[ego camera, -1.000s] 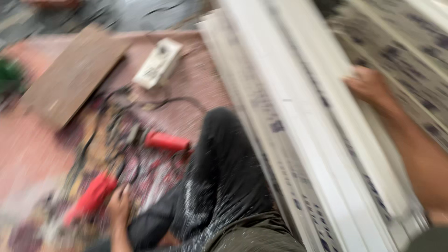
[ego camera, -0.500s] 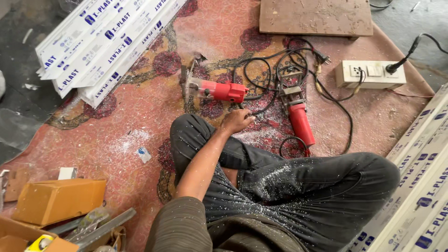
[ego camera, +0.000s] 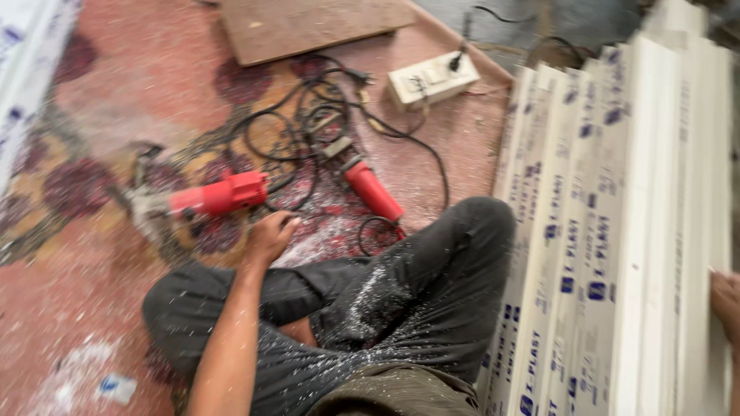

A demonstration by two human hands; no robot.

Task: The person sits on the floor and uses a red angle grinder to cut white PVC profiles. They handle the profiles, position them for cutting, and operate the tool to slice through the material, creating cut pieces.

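On the carpet, left hand [ego camera: 270,237] rests loosely open beside the red grinder [ego camera: 220,195], holding nothing; tangled cords [ego camera: 308,131] at twelve o'clock could snag. Right hand [ego camera: 724,304] touches the white strips [ego camera: 617,231], grip unclear.

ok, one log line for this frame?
left hand: open, by red grinder | right hand: on white profiles, grip unclear | second red tool, cords on carpet

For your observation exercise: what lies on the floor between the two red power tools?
In the head view, tangled black cables and a patterned red mat dusted with white shavings lie between the left red tool and the right one.
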